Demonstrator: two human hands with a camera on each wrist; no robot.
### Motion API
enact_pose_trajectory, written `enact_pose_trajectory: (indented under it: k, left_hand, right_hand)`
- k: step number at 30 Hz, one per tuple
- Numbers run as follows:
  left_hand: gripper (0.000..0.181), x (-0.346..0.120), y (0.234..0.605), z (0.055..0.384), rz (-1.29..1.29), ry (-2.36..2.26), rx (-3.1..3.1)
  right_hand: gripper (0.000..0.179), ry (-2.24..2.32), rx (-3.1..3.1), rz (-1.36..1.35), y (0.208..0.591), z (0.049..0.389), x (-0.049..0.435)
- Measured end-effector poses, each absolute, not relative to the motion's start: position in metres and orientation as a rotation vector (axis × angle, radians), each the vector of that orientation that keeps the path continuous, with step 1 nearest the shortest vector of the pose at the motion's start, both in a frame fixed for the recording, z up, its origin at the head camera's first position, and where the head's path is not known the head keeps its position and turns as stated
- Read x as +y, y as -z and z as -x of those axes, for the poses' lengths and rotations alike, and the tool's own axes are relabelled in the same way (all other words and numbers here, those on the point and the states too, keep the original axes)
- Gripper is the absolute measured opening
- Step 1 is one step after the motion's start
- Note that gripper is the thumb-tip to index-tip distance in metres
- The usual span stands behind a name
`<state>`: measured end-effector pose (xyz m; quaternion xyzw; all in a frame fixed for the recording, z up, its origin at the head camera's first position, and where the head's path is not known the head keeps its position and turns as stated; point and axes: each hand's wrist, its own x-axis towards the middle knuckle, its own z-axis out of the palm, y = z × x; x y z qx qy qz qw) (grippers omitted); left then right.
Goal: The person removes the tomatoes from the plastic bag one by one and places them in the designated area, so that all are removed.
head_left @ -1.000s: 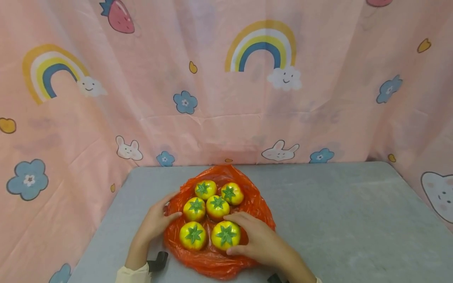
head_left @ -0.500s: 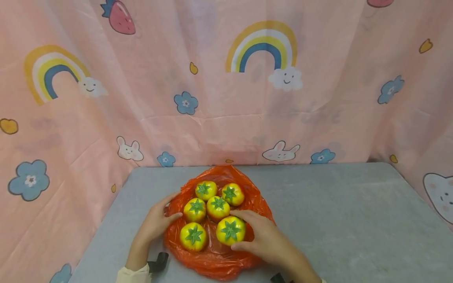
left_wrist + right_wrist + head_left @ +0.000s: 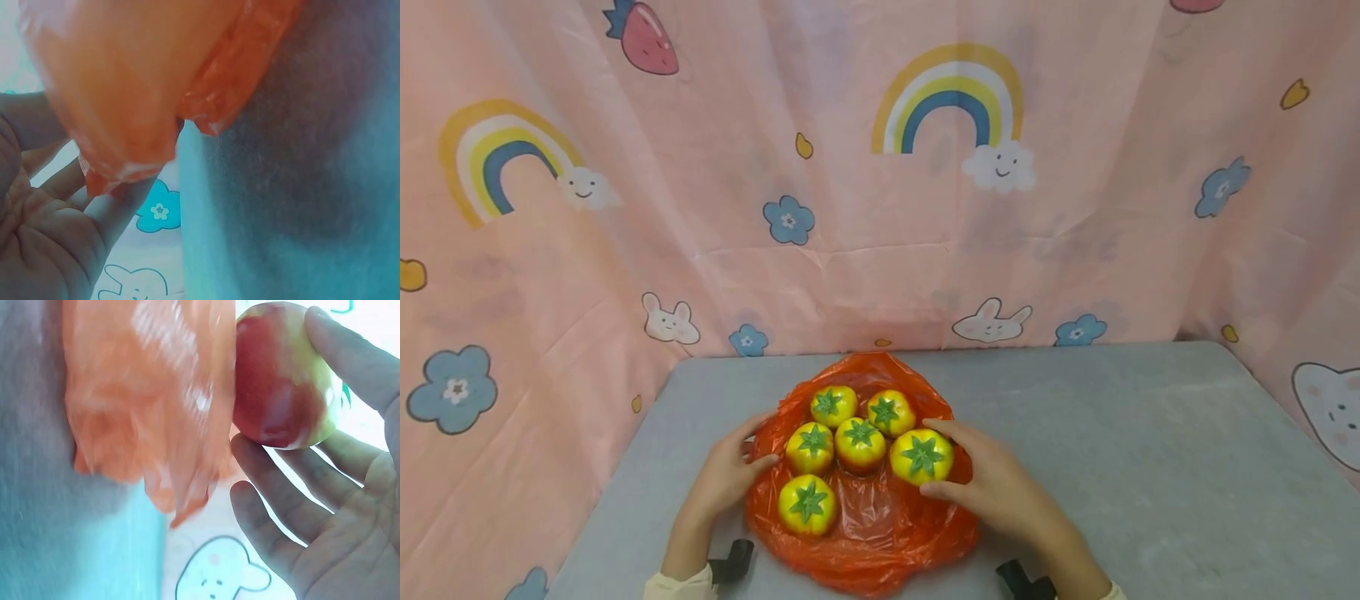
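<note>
An orange-red plastic bag (image 3: 868, 562) lies spread on the table, with several yellow-red tomatoes with green star-shaped tops on it. My right hand (image 3: 1000, 479) holds one tomato (image 3: 921, 457) at the bag's right side. In the right wrist view, the thumb touches one side of this tomato (image 3: 281, 381) and the fingers the other. My left hand (image 3: 726, 475) rests at the bag's left edge, thumb and fingers spread apart. Folds of the bag (image 3: 125, 94) hide its fingertips in the left wrist view. Nearest to the left hand are a tomato (image 3: 810, 448) and a front tomato (image 3: 807, 504).
The grey table (image 3: 1135, 467) extends to the right of the bag. Behind it hangs a pink curtain (image 3: 865, 283) with rainbows, flowers and rabbits. A black wrist mount sits by each forearm, the left mount (image 3: 732, 562) and the right mount (image 3: 1026, 581).
My right hand has moved the front right tomato to the right and back, beside the middle one. The left hand has stayed at the bag's edge.
</note>
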<state>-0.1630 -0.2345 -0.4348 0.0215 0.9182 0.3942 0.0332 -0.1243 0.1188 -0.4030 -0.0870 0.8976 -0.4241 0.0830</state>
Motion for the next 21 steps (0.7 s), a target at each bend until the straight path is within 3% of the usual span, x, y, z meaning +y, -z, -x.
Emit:
enact_pose_trajectory:
  k: [21]
  left_hand:
    - [0.063, -0.245, 0.431, 0.162, -0.039, -1.160, 2.842]
  right_hand:
    - [0.079, 1.177, 2.894, 0.172, 0.410, 0.143, 0.177]
